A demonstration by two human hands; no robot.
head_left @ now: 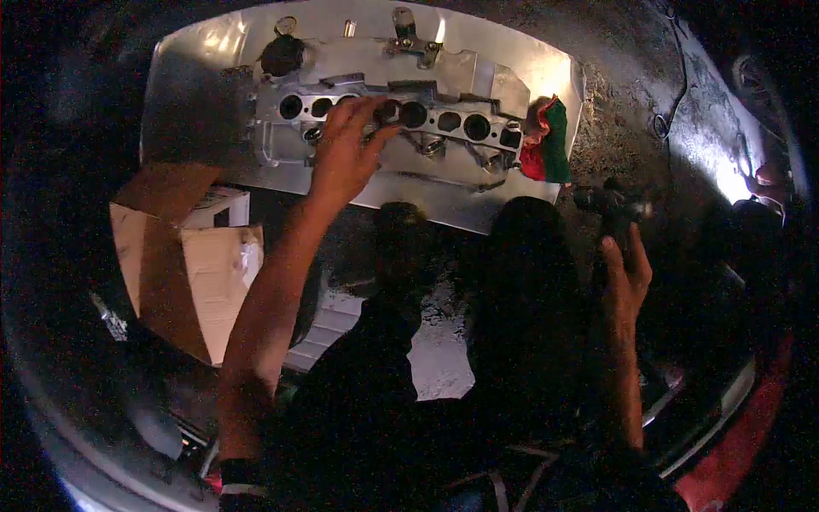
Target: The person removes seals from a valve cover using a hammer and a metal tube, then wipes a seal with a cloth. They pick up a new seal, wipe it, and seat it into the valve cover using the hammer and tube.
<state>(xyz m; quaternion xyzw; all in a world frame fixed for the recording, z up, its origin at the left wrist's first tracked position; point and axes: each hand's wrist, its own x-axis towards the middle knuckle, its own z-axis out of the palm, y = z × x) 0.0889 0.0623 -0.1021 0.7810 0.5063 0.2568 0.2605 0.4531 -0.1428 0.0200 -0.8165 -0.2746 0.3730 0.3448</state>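
A long grey metal engine part (pixel 465 98) with a row of round and oval ports lies on a metal sheet (pixel 200 102). My left hand (pixel 348 147) reaches over the middle of its port row. The thumb and index finger curl around a small dark round spot there; whether this is a loose piece or a port, I cannot tell. Off the sheet to the right, my right hand (pixel 627 273) has its thumb and fingers around the lower part of a dark pistol-shaped tool (pixel 612 202), mostly lost in shadow.
At the sheet's right end lies a red and green cloth (pixel 550 141). An open cardboard box (pixel 213 290) stands at left, beside my forearm. A bright light (pixel 734 183) shines at far right, near a dark cable (pixel 674 85) on the stained floor.
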